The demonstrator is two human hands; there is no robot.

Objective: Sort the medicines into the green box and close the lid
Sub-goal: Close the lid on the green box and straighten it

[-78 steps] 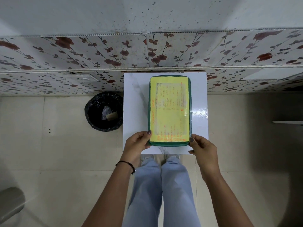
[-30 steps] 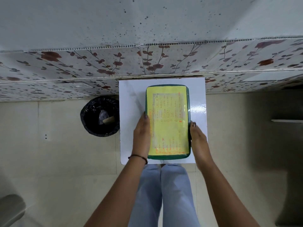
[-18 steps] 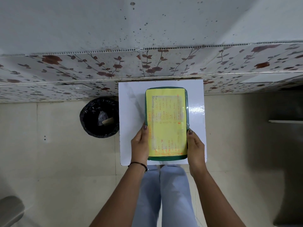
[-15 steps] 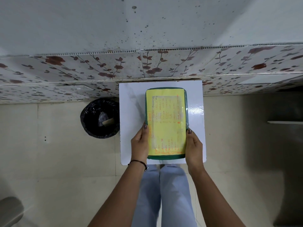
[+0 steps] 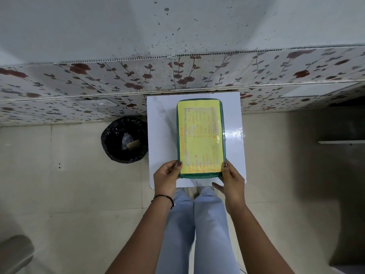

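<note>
The green box (image 5: 200,176) lies shut on a small white table (image 5: 161,135). Its lid carries a yellow sheet with orange and grey writing (image 5: 200,135). My left hand (image 5: 166,177) grips the box's near left corner, thumb on the lid's edge. At the near right corner my right hand (image 5: 231,180) holds the box the same way. No medicines are visible; the lid hides the inside of the box.
A black-lined waste bin (image 5: 125,139) with scraps in it stands on the tiled floor left of the table. A floral-patterned wall (image 5: 118,80) runs right behind the table. My legs in light jeans (image 5: 197,224) are below the table's near edge.
Both hands slid back along the box's long sides from its middle to its near corners. The box stays shut and in place on the table.
</note>
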